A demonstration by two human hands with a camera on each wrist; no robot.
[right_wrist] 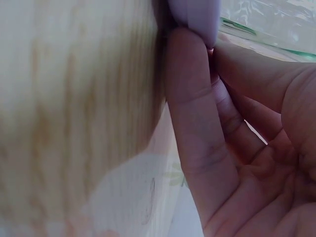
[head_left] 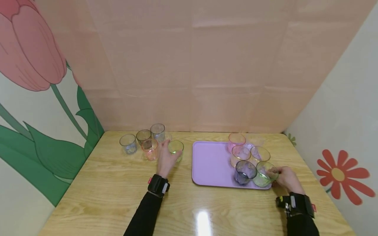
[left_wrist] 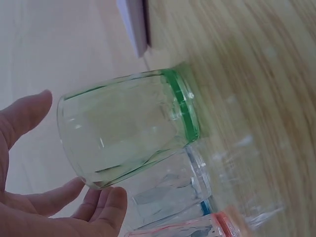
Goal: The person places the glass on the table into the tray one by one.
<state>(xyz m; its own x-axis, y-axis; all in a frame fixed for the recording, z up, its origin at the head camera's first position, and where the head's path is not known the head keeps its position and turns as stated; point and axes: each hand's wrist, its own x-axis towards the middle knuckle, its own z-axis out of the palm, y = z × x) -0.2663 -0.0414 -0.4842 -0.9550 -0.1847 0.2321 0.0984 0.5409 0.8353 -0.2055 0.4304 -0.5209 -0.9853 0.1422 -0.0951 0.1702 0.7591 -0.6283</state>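
Note:
In the head view my left hand (head_left: 167,158) is at a green glass (head_left: 176,148), thumb on one side and fingers on the other. The left wrist view shows the glass (left_wrist: 123,126) upright on the table, fingertips right at its rim and the thumb standing apart from it. My right hand (head_left: 285,178) is at the near right corner of a purple tray (head_left: 211,164). Its thumb and forefinger pinch the tray's edge (right_wrist: 197,19) in the right wrist view. Close to those fingers, a second green glass (head_left: 262,181) stands on the tray.
Also on the tray's right half are a dark glass (head_left: 242,177), a pink-rimmed glass (head_left: 235,144) and yellowish glasses. Left of the left hand stand an orange glass (head_left: 150,153), a bluish glass (head_left: 130,147) and several others. A papered wall (head_left: 189,82) closes the table's back.

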